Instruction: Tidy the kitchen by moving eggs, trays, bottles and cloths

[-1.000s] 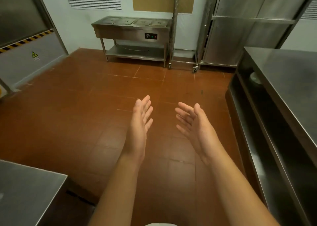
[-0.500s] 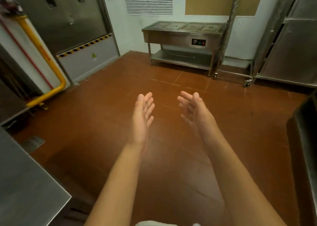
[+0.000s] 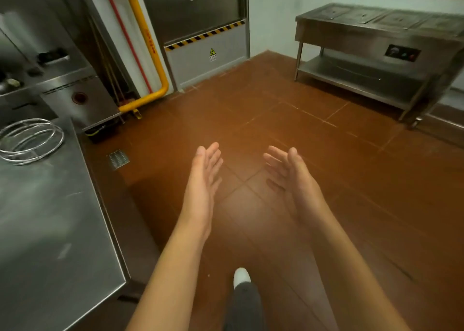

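While both arms reach out over the red-brown tiled floor [image 3: 326, 180], the left hand [image 3: 203, 180] and the right hand [image 3: 291, 177] hang side by side with palms turned toward each other, each grip wide, its fingers straight and holding nothing. No eggs, trays, bottles or cloths can be made out; left of the left hand stands a steel desk [image 3: 50, 230] bearing wire rings [image 3: 30, 141], and beyond the desk a yellow pipe [image 3: 150, 54].

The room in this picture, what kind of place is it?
Most likely a commercial kitchen: a stainless steel counter, a steel food warmer with lidded wells against the wall, and a red-brown tiled floor.
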`<state>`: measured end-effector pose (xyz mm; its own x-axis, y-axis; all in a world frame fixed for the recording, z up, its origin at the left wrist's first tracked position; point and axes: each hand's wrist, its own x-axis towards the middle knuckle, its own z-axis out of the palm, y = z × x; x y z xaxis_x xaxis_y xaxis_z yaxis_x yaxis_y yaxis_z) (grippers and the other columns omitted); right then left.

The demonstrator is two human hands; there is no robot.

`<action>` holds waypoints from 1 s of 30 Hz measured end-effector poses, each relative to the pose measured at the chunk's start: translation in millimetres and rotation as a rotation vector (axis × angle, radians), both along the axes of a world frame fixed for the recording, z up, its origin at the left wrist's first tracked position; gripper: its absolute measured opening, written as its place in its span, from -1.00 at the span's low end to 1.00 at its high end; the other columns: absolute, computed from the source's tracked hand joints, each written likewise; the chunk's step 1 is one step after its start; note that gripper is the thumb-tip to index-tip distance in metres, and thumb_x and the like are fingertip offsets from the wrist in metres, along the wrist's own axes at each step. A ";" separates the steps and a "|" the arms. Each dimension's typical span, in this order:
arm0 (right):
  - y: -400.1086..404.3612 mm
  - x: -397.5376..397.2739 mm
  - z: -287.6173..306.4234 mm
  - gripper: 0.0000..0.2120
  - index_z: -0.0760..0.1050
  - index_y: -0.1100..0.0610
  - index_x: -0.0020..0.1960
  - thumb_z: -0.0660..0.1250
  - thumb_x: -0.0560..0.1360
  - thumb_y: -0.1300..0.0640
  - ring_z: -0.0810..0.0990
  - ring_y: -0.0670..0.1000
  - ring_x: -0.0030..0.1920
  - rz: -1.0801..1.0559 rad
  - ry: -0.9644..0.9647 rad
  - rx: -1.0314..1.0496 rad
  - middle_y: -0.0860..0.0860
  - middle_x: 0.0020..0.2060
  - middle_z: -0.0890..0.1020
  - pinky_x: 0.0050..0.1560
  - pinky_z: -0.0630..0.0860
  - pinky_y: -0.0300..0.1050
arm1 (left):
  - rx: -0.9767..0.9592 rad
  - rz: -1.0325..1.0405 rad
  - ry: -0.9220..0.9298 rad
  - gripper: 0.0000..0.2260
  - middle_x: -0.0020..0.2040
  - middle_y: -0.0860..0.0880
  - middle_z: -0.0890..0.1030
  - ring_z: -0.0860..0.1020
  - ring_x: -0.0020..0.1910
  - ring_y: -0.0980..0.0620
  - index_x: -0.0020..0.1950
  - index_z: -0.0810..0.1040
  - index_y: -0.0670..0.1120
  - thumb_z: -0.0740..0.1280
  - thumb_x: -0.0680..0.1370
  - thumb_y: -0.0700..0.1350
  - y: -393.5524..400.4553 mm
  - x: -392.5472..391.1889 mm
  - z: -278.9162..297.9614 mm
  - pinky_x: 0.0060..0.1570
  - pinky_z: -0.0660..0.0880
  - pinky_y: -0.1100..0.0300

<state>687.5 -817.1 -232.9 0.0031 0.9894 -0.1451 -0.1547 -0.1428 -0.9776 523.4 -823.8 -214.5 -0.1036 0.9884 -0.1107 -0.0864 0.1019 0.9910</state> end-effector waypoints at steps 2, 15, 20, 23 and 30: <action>32.9 -5.6 -5.9 -0.45 0.42 -0.06 0.44 -0.01 0.60 -0.28 0.46 -0.12 0.36 0.010 -0.021 -0.018 -0.13 0.36 0.52 0.38 0.38 -0.10 | -0.018 0.004 -0.024 -0.46 0.51 0.11 0.40 0.36 0.47 0.13 0.55 0.33 0.11 -0.09 0.66 0.28 34.3 -5.6 -8.3 0.53 0.20 -0.06; 226.8 -24.2 22.8 -0.32 0.41 -0.11 0.43 0.02 0.45 -0.42 0.48 -0.19 0.30 -0.053 -0.093 0.019 -0.19 0.33 0.52 0.34 0.38 -0.14 | 0.043 -0.107 -0.036 -0.43 0.54 0.12 0.36 0.35 0.48 0.15 0.56 0.30 0.12 -0.08 0.64 0.31 253.2 -11.2 10.9 0.51 0.22 0.01; 288.8 -37.5 20.7 -0.29 0.40 -0.07 0.45 0.04 0.44 -0.41 0.46 -0.14 0.35 0.000 -0.081 0.013 -0.16 0.35 0.52 0.36 0.37 -0.11 | 0.028 -0.044 -0.038 -0.44 0.53 0.11 0.37 0.36 0.47 0.14 0.56 0.31 0.11 -0.08 0.64 0.30 303.2 -27.7 5.8 0.52 0.22 -0.04; 331.8 -50.7 12.9 -0.31 0.40 -0.08 0.45 0.03 0.46 -0.40 0.47 -0.19 0.33 0.066 -0.080 0.021 -0.22 0.29 0.54 0.32 0.38 -0.17 | 0.016 0.024 -0.029 -0.44 0.54 0.10 0.37 0.36 0.47 0.13 0.56 0.31 0.10 -0.08 0.65 0.29 336.5 -39.5 0.5 0.52 0.22 -0.04; 457.4 -83.6 15.2 -0.48 0.37 -0.03 0.47 -0.01 0.63 -0.23 0.42 -0.11 0.41 0.278 0.008 0.012 -0.12 0.39 0.49 0.43 0.30 -0.08 | 0.033 0.218 0.014 -0.47 0.53 0.09 0.37 0.36 0.47 0.13 0.56 0.31 0.10 -0.08 0.67 0.26 426.4 -71.4 7.6 0.52 0.22 -0.03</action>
